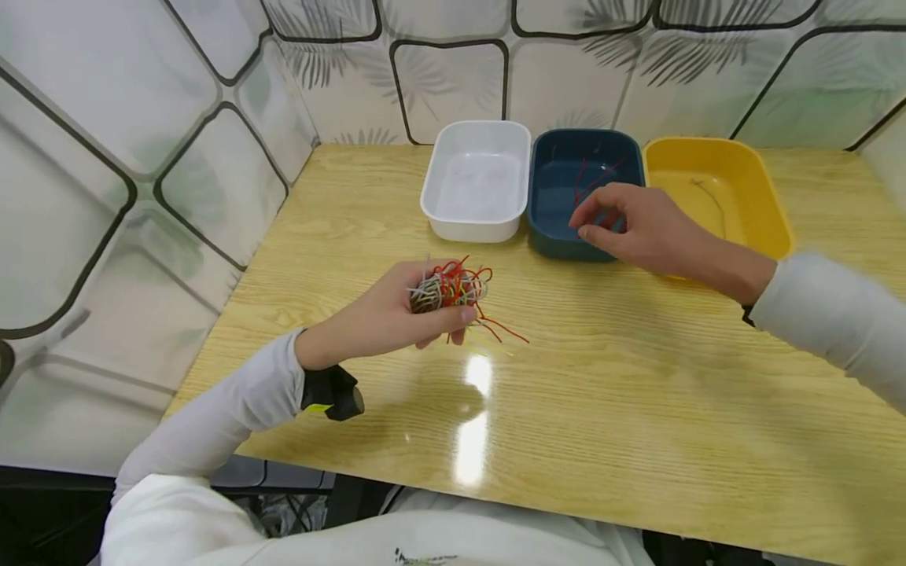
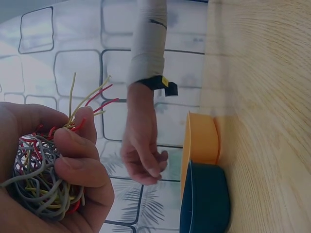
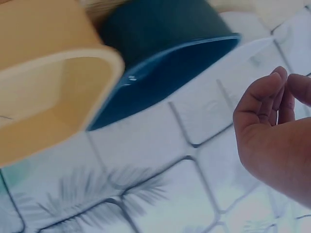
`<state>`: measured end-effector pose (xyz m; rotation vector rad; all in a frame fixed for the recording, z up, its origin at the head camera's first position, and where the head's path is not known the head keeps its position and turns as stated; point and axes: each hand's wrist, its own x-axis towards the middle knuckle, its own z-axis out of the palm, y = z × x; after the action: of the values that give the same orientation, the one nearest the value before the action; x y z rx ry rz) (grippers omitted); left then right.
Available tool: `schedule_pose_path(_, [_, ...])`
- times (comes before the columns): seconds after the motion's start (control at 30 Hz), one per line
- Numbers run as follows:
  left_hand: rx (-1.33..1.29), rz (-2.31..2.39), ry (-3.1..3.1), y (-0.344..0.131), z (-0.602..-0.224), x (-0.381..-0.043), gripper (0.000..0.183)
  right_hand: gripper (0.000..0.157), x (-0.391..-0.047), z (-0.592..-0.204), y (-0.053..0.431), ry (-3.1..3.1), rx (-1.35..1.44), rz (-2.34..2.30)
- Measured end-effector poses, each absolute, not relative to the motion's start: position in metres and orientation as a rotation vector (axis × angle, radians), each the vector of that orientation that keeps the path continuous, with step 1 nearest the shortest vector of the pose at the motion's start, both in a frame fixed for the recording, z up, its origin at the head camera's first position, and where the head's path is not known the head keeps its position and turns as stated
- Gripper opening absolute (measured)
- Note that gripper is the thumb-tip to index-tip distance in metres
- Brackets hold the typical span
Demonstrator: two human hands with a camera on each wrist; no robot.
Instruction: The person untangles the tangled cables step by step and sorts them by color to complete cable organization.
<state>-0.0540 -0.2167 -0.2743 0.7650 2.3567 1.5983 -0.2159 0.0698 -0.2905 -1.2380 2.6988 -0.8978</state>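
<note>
Lying crosswise, tails [image 1: 511, 331] rightward, wires [image 1: 451, 291] fill curled left grip [image 1: 396, 310], right grip [image 1: 640, 224] slack, empty.

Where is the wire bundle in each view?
Head: the wire bundle is at the middle, held by the left hand.
Left wrist: lower left, in that same hand.
Right wrist: not in it.
Shared landmark: the blue bin, right of centre and high in head, bottom right of centre in left wrist, top centre in right wrist.
</note>
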Motion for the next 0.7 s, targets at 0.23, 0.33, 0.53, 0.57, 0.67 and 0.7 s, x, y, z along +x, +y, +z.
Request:
schedule_pose_path(0.23, [0.77, 1.601, 2.336, -0.207, -0.276, -0.059, 0.016, 0.011, -0.159, -0.266, 0.049, 2.483, -1.713, -1.076])
schedule_pose_path(0.33, [0.788, 1.609, 2.316, -0.203, -0.277, -0.061, 0.016, 0.014, -0.139, -0.256, 0.044, 2.425, -1.747, -1.086])
schedule_pose_path(0.53, [0.824, 1.573, 2.292, -0.194, -0.28, -0.066, 0.016, 0.027, -0.125, -0.243, 0.038, 2.434, -1.844, -1.075])
schedule_pose_path(0.57, [0.835, 1.564, 2.277, -0.192, -0.281, -0.066, 0.016, 0.028, -0.124, -0.242, 0.037, 2.426, -1.875, -1.079])
schedule_pose_path(0.67, [0.878, 1.528, 2.229, -0.184, -0.283, -0.067, 0.016, 0.032, -0.122, -0.241, 0.034, 2.393, -1.956, -1.092])
schedule_pose_path(0.7, [0.908, 1.504, 2.23, -0.182, -0.283, -0.068, 0.015, 0.033, -0.12, -0.241, 0.033, 2.389, -1.981, -1.093])
